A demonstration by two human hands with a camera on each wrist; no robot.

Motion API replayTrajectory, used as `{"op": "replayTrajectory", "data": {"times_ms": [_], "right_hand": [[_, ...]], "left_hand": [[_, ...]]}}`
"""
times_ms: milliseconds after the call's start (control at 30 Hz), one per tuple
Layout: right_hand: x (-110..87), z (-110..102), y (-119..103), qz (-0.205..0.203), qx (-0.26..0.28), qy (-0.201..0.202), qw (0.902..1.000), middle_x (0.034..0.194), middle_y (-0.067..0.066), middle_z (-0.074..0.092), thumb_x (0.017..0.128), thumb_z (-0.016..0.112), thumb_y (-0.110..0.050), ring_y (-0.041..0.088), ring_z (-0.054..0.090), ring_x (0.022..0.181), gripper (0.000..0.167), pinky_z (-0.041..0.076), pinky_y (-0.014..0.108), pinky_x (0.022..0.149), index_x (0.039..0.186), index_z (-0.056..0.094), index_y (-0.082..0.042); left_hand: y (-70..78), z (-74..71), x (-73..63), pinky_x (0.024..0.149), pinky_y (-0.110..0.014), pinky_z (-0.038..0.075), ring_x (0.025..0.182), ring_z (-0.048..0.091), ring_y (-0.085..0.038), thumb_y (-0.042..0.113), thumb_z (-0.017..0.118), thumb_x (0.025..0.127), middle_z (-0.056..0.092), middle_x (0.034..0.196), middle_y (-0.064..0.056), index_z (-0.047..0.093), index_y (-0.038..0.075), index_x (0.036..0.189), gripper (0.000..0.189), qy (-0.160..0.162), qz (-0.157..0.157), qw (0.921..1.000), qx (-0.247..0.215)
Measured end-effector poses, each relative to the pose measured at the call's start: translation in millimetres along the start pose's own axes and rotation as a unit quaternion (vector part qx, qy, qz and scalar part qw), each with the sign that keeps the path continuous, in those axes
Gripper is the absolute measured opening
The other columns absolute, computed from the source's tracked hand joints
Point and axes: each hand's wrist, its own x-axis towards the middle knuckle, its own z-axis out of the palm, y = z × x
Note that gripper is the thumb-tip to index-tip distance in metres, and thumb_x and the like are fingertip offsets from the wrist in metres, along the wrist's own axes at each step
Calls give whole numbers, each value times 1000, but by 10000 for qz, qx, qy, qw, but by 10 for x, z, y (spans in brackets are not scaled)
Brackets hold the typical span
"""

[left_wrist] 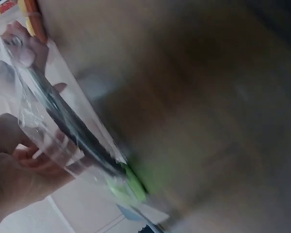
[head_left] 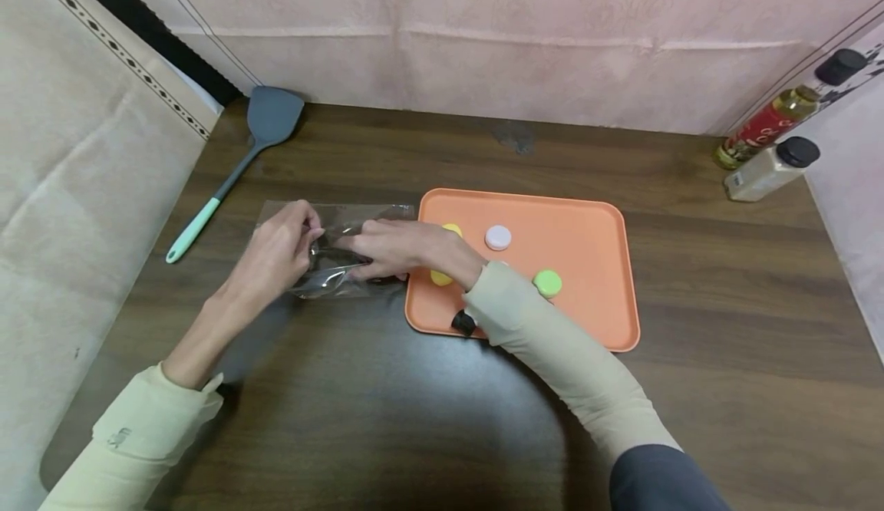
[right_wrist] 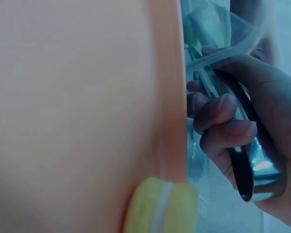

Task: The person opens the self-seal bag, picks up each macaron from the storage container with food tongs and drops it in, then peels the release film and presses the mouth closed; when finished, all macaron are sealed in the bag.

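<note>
Metal tongs [right_wrist: 264,167] with green tips [left_wrist: 128,184] lie in a clear plastic bag [head_left: 331,277] left of an orange tray [head_left: 587,235]. My right hand [head_left: 404,246] grips the tongs near their bent metal end, fingers curled round the arms in the right wrist view. At the bag's left side, my left hand [head_left: 279,246] pinches the plastic between thumb and fingers. The green tips show through the film at the far end from my right hand. Much of the tongs is hidden by my hands in the head view.
The tray carries yellow [head_left: 440,278], white [head_left: 498,237] and green [head_left: 548,283] macarons and a small black thing [head_left: 464,322], partly under my right forearm. A grey spatula [head_left: 272,116] lies at the back left. An oil bottle [head_left: 766,127] and a black-capped jar [head_left: 763,173] stand back right.
</note>
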Motion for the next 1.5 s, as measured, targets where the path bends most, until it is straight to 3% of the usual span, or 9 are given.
{"op": "replayTrajectory", "data": {"times_ms": [267, 533, 767, 933, 1067, 1200, 1267, 1400, 1500], "right_hand": [[-98, 4, 24, -109, -147, 359, 9992, 73, -5, 52, 114, 63, -33, 4, 49, 55, 47, 37, 20, 55, 151, 59, -4], [-225, 0, 103, 109, -350, 414, 9985, 59, -7, 37, 114, 61, -41, 6, 36, 45, 62, 30, 22, 52, 161, 51, -3], [-606, -26, 98, 286, -322, 458, 9980, 56, -9, 32, 113, 64, -36, 5, 31, 46, 61, 30, 24, 54, 161, 50, -2], [-1138, 1, 184, 536, 11, 533, 9971, 60, -9, 39, 112, 66, -33, 6, 35, 52, 48, 37, 28, 63, 153, 58, -8], [-1692, 109, 219, 762, 53, 1080, 9912, 68, -10, 49, 110, 70, -30, 4, 44, 57, 28, 44, 29, 66, 134, 65, -15], [-2276, 293, 284, 907, 97, 1711, 9810, 75, -13, 48, 108, 74, -25, 1, 43, 63, 9, 41, 25, 62, 112, 66, -23], [-2564, 411, 325, 990, 219, 1958, 9754, 74, -16, 45, 108, 74, -24, -2, 42, 63, 15, 39, 23, 59, 100, 62, -26], [-3094, 667, 404, 1091, 249, 2410, 9640, 77, -22, 47, 102, 80, -17, -7, 43, 64, 15, 40, 19, 57, 111, 70, -22], [-3396, 833, 451, 1268, 135, 2679, 9550, 80, -23, 49, 97, 84, -12, -9, 44, 65, 35, 41, 16, 59, 130, 72, -15]], "left_hand": [[-89, -85, -53, 68, -46, 54, 82, 66, -29, -3, 71, 104, 73, 103, -17, 66, -1, 115, 13, -90, 704, 9972, 222], [-125, -114, 18, 87, -57, 55, 94, 69, -33, -2, 78, 100, 75, 106, -13, 77, 5, 104, 8, -192, 1042, 9936, 395], [-103, -208, 83, 101, -68, 49, 110, 69, -40, -1, 81, 97, 73, 113, -17, 78, 5, 98, 7, -354, 781, 9963, 38], [-105, -293, 67, 95, -63, 51, 105, 68, -40, -4, 82, 94, 71, 110, -18, 81, 1, 98, 7, -365, 620, 9972, -221], [-96, -308, 64, 91, -59, 49, 96, 68, -36, -5, 83, 94, 72, 103, -15, 81, 1, 98, 8, -282, 569, 9979, -134], [-61, -277, 64, 83, -52, 47, 81, 64, -29, -4, 80, 95, 72, 93, -12, 77, 2, 98, 8, -148, 847, 9958, 320], [-44, -258, 61, 76, -45, 44, 73, 60, -25, -4, 78, 95, 69, 86, -9, 75, 3, 98, 8, -30, 1027, 9933, 532], [-21, -239, 41, 68, -40, 41, 67, 52, -19, -4, 75, 95, 62, 76, -2, 71, 6, 95, 11, 135, 1159, 9909, 671], [-17, -231, 33, 64, -37, 39, 64, 48, -18, -6, 73, 95, 58, 72, -1, 68, 6, 95, 13, 236, 1251, 9891, 746]]}}
